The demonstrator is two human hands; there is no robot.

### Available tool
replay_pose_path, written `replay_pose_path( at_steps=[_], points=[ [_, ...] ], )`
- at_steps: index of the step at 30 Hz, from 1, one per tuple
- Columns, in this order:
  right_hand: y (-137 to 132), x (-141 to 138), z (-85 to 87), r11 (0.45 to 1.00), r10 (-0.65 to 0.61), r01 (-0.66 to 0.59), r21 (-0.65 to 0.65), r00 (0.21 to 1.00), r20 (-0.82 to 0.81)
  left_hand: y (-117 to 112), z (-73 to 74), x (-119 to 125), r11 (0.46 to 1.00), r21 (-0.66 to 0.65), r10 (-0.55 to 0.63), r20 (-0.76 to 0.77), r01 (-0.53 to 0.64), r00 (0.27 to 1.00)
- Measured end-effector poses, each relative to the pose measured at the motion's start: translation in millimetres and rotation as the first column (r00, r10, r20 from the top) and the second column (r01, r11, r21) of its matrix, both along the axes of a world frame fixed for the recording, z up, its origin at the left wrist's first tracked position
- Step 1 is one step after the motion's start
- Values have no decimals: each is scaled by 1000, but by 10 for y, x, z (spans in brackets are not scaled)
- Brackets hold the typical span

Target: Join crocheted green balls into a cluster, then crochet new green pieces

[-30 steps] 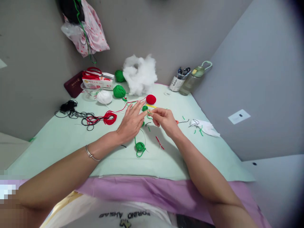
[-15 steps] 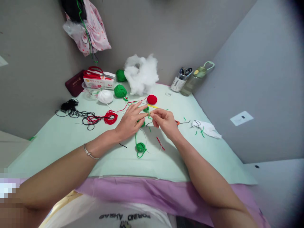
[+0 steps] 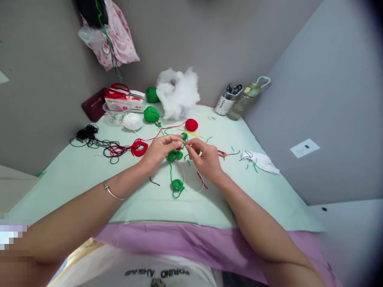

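Observation:
My left hand and my right hand meet over the middle of the table, thumbs and fingertips pinched on a thin green yarn strand. Small green crocheted pieces lie under my left fingers, with a bit of red among them, partly covered. Just beyond the fingertips is another green piece. Closer to me rests a round green crocheted ball with a loose yarn loop. A yellow-handled crochet hook lies past my right hand, in front of a red ball.
White stuffing, green yarn balls and a white yarn ball sit at the back. Red scissors top a box. Black yarn tangles at left. A bottle and a pen cup stand back right.
My left hand has drawn its spread fingers into a pinch on the green strand, uncovering the green pieces beneath. My right hand has shifted slightly left, and more of the yellow hook shows.

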State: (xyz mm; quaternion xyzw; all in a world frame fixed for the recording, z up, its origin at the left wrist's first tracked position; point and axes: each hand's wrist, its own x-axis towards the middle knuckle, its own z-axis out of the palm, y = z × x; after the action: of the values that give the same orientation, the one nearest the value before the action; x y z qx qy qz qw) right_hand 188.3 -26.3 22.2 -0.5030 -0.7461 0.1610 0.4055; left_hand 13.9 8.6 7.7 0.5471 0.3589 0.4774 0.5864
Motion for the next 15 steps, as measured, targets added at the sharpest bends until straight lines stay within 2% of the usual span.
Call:
replay_pose_path(
  at_steps=[5,11,15],
  points=[
    [3,7,-32,993,-45,26,117,985,165,-12,4,0,1000,-25,2,28,-2,1000],
    [5,-20,-57,945,-154,20,326,908,389,-35,29,24,997,-72,32,48,-28,998],
    [26,-11,-61,921,-226,56,385,881,415,-67,85,30,993,-107,54,63,-47,997]
  ],
)
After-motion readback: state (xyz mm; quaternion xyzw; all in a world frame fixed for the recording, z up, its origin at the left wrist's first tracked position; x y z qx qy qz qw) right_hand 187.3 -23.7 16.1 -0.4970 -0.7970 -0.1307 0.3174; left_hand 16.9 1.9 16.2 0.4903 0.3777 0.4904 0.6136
